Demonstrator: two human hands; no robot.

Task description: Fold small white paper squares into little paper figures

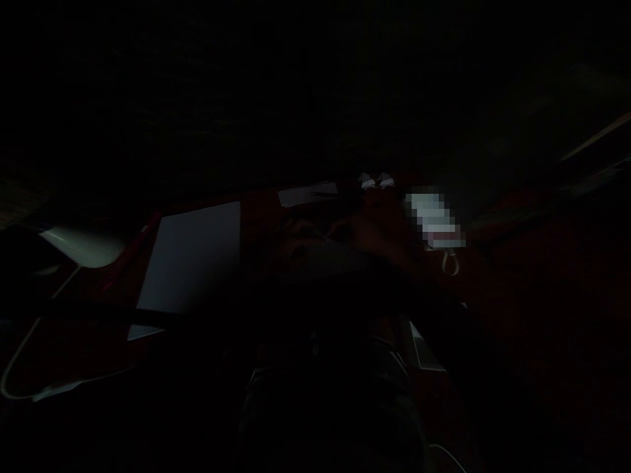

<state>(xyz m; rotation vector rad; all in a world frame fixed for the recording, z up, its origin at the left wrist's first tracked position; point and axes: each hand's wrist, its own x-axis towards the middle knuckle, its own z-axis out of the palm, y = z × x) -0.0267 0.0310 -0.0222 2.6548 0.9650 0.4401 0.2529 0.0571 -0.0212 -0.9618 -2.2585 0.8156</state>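
Observation:
The scene is very dark, and both hands show only faintly. My left hand (294, 242) is near the middle, its fingers curled inward. Opposite it, close by, is my right hand (367, 235), its fingers also bent toward the centre. A small pale thing (325, 236) shows between the fingertips; its kind is too dim to make out. Just below the hands lies a dim greyish sheet (330, 259). Beyond them is a white paper strip (308, 195) with a thin dark item on it.
A large white sheet (197, 249) lies to the left on a reddish surface. Two small crumpled white pieces (377, 180) sit at the back. On the right is a blurred-out bright device (434, 220) with a white loop (450, 263). A pale cable (14, 361) curves at far left.

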